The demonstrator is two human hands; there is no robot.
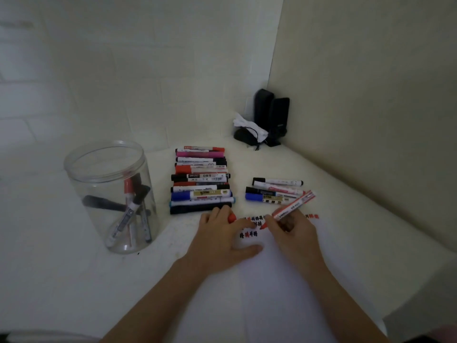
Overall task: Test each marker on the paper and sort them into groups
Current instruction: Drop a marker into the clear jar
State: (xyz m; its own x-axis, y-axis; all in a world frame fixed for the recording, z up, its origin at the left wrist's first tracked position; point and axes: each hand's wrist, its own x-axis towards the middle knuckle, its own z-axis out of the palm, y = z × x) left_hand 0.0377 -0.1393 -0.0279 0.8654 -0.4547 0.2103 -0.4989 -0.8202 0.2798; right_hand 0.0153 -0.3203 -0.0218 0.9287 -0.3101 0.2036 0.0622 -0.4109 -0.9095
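My right hand (291, 231) grips a red-tipped marker (293, 206) with its tip down on the white paper (272, 293), beside rows of small red and black test marks (249, 234). My left hand (222, 236) lies on the paper's upper left part and holds the red cap (232, 218) between its fingers. A large group of several markers (201, 179) lies side by side behind my left hand. A smaller group of markers (274, 191) lies behind my right hand.
A clear plastic jar (108, 194) at the left holds several more markers. Two black speakers (272, 115) and a dark object with white cloth (249, 132) stand in the far corner. Walls close the back and right sides.
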